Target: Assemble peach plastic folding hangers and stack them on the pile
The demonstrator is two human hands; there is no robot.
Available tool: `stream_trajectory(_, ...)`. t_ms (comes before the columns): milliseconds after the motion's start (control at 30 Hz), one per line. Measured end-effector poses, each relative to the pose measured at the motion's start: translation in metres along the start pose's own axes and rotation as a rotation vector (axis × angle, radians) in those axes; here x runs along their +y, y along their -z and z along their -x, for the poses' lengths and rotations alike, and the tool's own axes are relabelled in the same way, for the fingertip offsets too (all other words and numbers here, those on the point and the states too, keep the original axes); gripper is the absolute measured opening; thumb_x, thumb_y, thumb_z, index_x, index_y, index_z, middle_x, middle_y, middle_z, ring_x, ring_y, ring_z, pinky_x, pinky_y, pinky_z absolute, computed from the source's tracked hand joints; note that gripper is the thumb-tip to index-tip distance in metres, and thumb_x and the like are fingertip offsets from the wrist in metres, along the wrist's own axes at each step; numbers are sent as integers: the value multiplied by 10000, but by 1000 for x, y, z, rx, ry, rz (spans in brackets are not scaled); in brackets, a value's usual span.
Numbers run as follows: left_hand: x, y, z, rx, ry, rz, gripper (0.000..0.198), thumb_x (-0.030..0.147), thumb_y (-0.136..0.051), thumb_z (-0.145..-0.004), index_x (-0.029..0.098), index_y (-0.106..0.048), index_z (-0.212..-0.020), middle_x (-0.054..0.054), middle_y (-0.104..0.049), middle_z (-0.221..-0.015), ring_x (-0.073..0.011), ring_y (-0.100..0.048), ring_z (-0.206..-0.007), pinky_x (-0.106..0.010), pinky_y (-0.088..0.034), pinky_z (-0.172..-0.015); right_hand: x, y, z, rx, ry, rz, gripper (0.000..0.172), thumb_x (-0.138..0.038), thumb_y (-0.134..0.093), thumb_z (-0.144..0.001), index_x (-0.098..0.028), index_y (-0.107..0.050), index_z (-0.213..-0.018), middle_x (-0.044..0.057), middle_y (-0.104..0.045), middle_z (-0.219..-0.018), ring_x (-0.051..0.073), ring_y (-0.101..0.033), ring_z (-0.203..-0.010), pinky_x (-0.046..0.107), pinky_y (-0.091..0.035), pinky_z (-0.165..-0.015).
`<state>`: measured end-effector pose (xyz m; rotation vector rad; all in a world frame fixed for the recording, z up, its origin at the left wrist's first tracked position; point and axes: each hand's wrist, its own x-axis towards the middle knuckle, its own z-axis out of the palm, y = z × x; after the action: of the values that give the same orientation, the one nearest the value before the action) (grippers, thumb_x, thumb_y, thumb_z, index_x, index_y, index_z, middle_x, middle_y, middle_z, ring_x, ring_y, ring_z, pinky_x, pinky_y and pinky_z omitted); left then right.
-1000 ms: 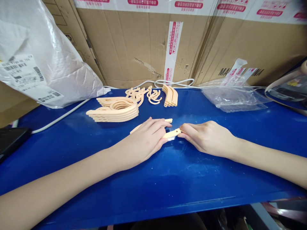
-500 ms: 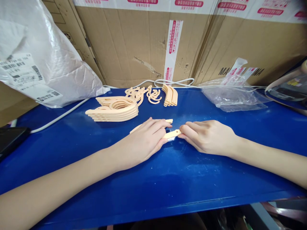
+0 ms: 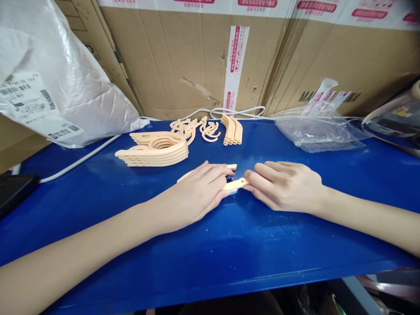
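My left hand [image 3: 197,192] lies over a peach plastic hanger piece [image 3: 235,183] on the blue table [image 3: 210,249], fingers wrapped on it; only the piece's two ends show past the fingers. My right hand [image 3: 285,186] pinches the near end of that piece with thumb and fingertips. Behind them are a stack of peach hanger bodies [image 3: 154,151], a heap of peach hooks [image 3: 203,129] and a row of curved peach bars [image 3: 232,130].
Taped cardboard boxes [image 3: 203,61] wall off the back. A white plastic bag [image 3: 55,83] sits at the left, clear bags [image 3: 315,127] at the right, a white cable [image 3: 82,159] runs across, and a black device [image 3: 13,192] lies at the left edge.
The right hand's fingers have spread and lifted slightly over the piece's end. The left hand has stayed in place.
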<state>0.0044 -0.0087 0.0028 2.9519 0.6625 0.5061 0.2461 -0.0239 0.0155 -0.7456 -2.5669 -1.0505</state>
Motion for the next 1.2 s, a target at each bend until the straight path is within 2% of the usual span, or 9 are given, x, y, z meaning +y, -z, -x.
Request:
stream_trajectory(167, 0, 0, 0, -12, 4, 11, 285, 237, -328, -1027, 135, -588, -970, -130, -548, -1343, -256, -473, -1294, -521, -320, -1154, 1, -2, 2, 16, 4, -33, 285, -328, -447, -985, -176, -592, -792, -19, -546, -615, 108, -463, -530, 266, -316, -535)
stream_trajectory(433, 0, 0, 0, -23, 9, 31, 277, 228, -336, -1023, 140, -590, -957, -121, -561, -1323, -245, -479, -1290, -525, -317, -1156, 0, -3, 0, 46, -6, -100, 290, -323, -444, -983, -178, -605, -790, -32, -563, -601, 92, -491, -514, 250, -336, -537)
stream_trajectory(633, 0, 2, -1, -41, 24, 40, 274, 220, -338, -1023, 135, -585, -939, -132, -543, -1341, -251, -460, -1302, -521, -316, -1155, 0, -6, 1, -37, -100, -306, 340, -318, -402, -993, -174, -609, -765, -30, -570, -607, 92, -538, -516, 252, -318, -501)
stream_trajectory(767, 0, 2, -1, -31, 37, 70, 255, 223, -361, -1017, 140, -592, -946, -128, -552, -1331, -255, -454, -1315, -530, -307, -1161, 1, -8, 3, -114, -165, -468, 341, -331, -389, -996, -169, -607, -790, -30, -579, -630, 79, -524, -506, 240, -281, -478)
stream_trajectory(1200, -2, 0, -2, -55, 29, 48, 265, 235, -326, -1030, 147, -568, -970, -115, -546, -1333, -231, -436, -1314, -508, -288, -1169, 1, -7, 1, -139, -179, -554, 310, -317, -399, -987, -168, -585, -789, -31, -587, -644, 76, -507, -506, 241, -283, -482)
